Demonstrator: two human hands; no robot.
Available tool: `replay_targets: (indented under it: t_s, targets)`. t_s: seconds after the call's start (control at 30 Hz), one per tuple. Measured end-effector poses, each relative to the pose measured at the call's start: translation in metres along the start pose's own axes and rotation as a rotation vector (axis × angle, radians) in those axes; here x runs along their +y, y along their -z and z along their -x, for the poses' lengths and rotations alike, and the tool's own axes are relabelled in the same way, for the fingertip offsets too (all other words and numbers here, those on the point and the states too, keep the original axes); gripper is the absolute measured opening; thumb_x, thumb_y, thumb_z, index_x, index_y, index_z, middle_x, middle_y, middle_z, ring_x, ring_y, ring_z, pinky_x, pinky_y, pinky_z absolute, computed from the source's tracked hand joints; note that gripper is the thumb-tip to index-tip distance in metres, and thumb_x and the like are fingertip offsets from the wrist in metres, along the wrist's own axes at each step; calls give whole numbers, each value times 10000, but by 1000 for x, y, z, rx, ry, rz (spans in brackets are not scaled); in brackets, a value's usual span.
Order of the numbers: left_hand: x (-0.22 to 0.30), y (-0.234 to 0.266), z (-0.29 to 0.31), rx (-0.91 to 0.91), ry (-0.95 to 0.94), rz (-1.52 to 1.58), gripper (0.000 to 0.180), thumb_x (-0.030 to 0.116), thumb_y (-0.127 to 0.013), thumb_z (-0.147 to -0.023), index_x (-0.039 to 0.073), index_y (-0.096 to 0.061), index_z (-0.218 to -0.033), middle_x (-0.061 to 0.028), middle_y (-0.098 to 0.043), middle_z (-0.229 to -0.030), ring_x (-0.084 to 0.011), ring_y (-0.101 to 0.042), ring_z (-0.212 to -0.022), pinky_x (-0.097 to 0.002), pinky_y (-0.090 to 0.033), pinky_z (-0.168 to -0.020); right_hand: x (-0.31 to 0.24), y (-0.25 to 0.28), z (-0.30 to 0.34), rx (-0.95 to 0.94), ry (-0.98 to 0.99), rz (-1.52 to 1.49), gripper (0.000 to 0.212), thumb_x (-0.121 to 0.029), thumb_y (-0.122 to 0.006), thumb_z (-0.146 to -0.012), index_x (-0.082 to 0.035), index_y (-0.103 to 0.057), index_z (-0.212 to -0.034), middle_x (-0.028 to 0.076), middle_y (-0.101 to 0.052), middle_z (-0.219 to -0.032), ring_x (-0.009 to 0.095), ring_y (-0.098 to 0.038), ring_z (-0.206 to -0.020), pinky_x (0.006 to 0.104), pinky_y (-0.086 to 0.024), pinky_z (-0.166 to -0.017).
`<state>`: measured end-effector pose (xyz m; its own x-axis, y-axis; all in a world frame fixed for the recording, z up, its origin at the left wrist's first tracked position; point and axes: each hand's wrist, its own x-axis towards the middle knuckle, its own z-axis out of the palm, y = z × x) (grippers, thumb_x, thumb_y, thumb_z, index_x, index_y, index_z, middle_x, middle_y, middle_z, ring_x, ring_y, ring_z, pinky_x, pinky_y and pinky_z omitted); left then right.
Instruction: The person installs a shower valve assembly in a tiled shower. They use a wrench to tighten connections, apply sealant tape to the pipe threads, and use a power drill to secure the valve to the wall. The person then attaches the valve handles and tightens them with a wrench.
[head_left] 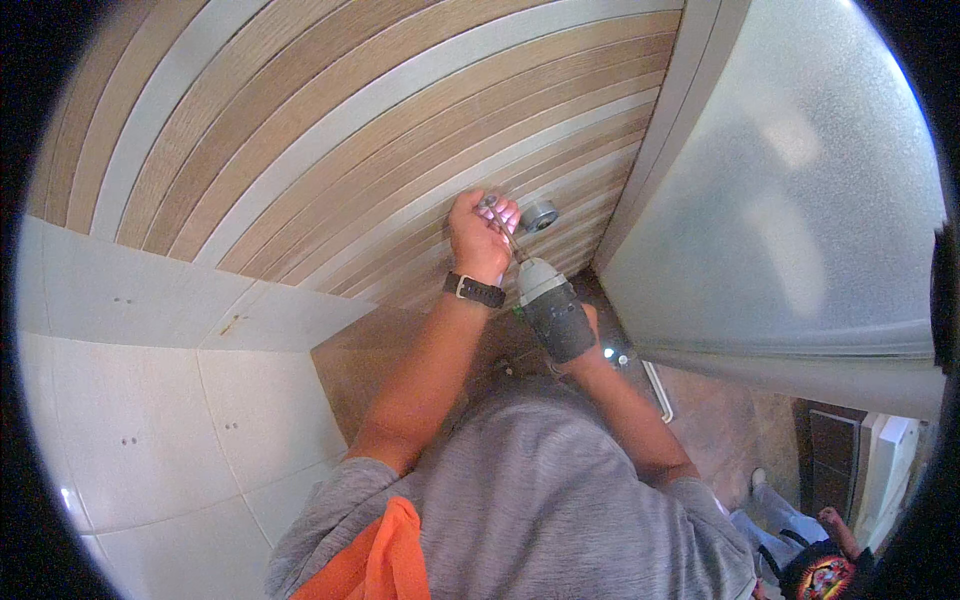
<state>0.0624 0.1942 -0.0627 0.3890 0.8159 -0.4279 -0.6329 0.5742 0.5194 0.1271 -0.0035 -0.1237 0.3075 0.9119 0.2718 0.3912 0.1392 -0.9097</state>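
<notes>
My right hand (586, 335) grips a power drill (552, 310) with a pale nose and a dark grey body, partly hidden behind it. A long thin metal bit (507, 232) points from the drill up toward the striped wall. My left hand (480, 228), with a dark watch (474, 290) on its wrist, is closed at the bit's tip. A small ring-shaped metal end shows by its fingers; its exact kind is hard to tell. Just right of these fingers, a round metal fitting (540, 215) sits at the wall.
The wall (400, 130) has wood-look and pale strips. White tiles (130, 430) lie at left, a frosted glass panel (780, 210) at right. A white bent bar (658, 390) stands by the brown floor (715, 420). Another person (800, 550) is at lower right.
</notes>
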Motion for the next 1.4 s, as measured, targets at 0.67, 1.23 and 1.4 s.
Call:
replay_targets:
  t_s: [0.67, 1.23, 1.4]
  targets:
    - [1, 12, 0, 19, 4, -147, 284, 313, -552, -922, 61, -555, -790, -86, -582, -754, -265, -579, -776, -413, -504, -817, -9, -27, 13, -75, -150, 329, 264, -251, -692, -864, -136, -689, -1102, 94, -702, -1085, 329, -639, -1064, 499, -458, -941]
    - [-1, 21, 1, -90, 7, -77, 255, 265, -554, -929, 20, -571, -860, -102, -589, -796, -255, -573, -780, -415, -494, -827, 5, -15, 11, 56, -186, -278, 350, -99, -754, -748, -51, -684, -1087, 122, -736, -981, 266, -727, -867, 351, -555, -806]
    - [-2, 14, 7, -43, -17, -77, 271, 274, -555, -932, 13, -571, -861, -108, -593, -796, -265, -583, -791, -426, -497, -842, 7, -12, 11, 16, -89, -85, 355, -116, -752, -762, -41, -676, -1101, 116, -740, -976, 266, -731, -874, 344, -558, -817]
